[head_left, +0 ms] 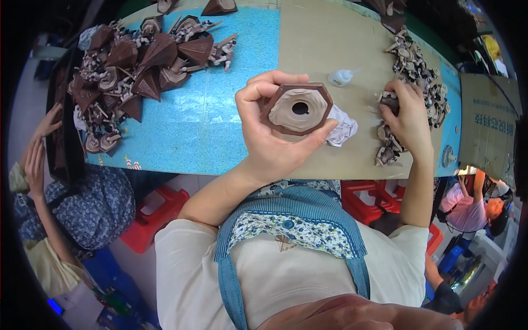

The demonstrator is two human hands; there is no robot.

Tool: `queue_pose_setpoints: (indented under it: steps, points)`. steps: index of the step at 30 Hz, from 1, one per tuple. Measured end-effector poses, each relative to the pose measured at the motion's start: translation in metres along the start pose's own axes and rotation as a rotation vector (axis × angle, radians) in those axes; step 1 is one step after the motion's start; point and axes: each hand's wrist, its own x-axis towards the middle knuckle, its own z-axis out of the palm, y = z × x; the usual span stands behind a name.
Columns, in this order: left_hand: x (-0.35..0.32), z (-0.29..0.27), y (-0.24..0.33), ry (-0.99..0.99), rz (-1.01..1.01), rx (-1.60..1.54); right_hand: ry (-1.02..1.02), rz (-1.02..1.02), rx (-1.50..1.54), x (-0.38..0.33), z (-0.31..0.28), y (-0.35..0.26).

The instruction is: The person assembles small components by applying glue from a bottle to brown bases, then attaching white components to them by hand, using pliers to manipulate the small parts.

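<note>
Hexagonal brown base (297,108) gripped by left hand (269,135) fingers (258,91), curled closed.

Single head view, fisheye, looking steeply down from above the person's chest, close. Counter (220,110) fills upper half; floor and stools below it, edges bending.

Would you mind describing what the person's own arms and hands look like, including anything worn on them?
Both forearms are bare, with no sleeves reaching them, and no gloves, watch or bracelet show on the left hand or the right hand. A cream short-sleeved top covers the shoulders, under a blue striped apron with a floral panel. Rings cannot be made out.
</note>
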Motion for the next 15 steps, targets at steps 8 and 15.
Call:
queue_pose_setpoints:
  steps: [8,15]
  points:
    - [0.004,-0.013,0.011,-0.109,-0.555,-0.407,-0.051,0.381,1.611,-0.01,-0.002,-0.051]
    - [-0.007,-0.009,0.014,-0.251,-0.52,-0.298,-0.404,0.548,2.275,-0.018,0.016,-0.072]
